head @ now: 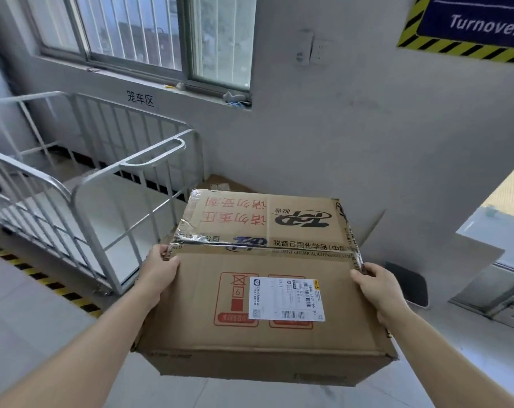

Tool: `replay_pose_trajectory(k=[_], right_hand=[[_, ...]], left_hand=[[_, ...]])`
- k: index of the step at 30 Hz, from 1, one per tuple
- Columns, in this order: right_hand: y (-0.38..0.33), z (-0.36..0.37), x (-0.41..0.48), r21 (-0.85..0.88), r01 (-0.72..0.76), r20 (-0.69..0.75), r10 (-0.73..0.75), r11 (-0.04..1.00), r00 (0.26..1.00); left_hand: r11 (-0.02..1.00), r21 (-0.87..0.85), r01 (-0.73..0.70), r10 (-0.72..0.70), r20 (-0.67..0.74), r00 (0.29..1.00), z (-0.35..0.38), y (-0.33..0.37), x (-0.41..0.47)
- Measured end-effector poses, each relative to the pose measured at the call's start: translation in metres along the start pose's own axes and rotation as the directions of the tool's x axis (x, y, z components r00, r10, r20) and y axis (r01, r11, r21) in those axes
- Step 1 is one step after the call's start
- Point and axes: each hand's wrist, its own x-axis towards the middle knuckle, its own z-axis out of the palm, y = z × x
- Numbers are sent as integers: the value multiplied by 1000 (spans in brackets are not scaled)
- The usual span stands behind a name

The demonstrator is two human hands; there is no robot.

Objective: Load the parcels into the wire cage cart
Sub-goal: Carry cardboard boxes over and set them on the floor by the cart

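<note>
A large brown cardboard parcel (pixel 264 260) with red print, torn clear tape and a white shipping label is held up in front of me, off the floor. My left hand (pixel 158 269) grips its left edge. My right hand (pixel 373 284) grips its right edge. The wire cage cart (pixel 102 184), grey metal with barred sides and a pale floor, stands to the left of the parcel against the wall. Its inside looks bare where I can see it.
Another cardboard box (pixel 220 182) lies behind the parcel by the wall. Black and yellow floor tape (pixel 43 278) runs along the cart's near side. A flat cardboard sheet (pixel 470 260) and a dark mat (pixel 408 284) sit at the right. A window is above the cart.
</note>
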Motion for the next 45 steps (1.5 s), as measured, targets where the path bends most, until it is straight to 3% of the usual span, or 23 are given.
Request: replay_pose_trajectory(k=[9, 22, 37, 45], right_hand=[[-50, 118, 85, -99, 100, 240, -74, 990, 968], [-124, 276, 159, -121, 289, 510, -190, 950, 839], [-169, 479, 186, -214, 302, 650, -95, 929, 754], [-149, 562, 198, -288, 359, 743, -30, 888, 669]], left_hand=[[988, -57, 145, -154, -191, 969, -43, -37, 57], [921, -249, 299, -379, -408, 831, -86, -100, 117], [815, -360, 453, -577, -445, 685, -137, -195, 217], [716, -416, 561, -698, -419, 580, -137, -251, 241]])
